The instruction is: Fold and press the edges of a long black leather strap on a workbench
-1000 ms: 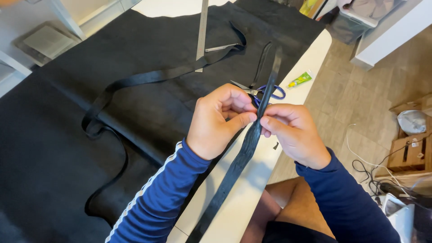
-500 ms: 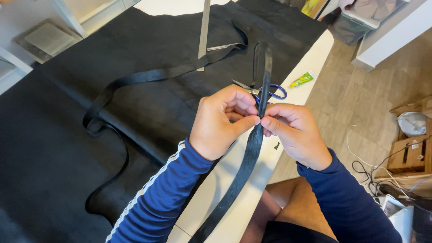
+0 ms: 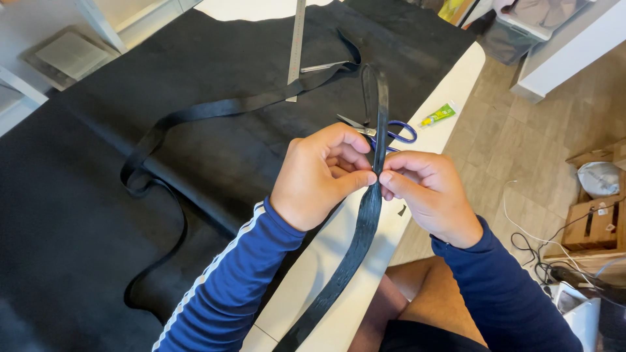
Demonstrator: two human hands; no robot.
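My left hand (image 3: 323,175) and my right hand (image 3: 427,194) pinch a long black strap (image 3: 357,242) between thumbs and fingertips, meeting at the same spot above the table's edge. The strap runs up past my fingers, loops back over the black sheet (image 3: 195,150) and trails down toward my lap. Blue-handled scissors (image 3: 385,133) lie just behind my hands, partly hidden by them and the strap.
A metal ruler (image 3: 297,45) lies on the black sheet at the back. A small green and yellow tube (image 3: 438,115) rests on the white table (image 3: 456,72) near its right edge. Boxes, a bag and cables sit on the floor at the right.
The strap's upper part has swung slightly more upright, and my hands have shifted a little along it. The pinch grip is unchanged.
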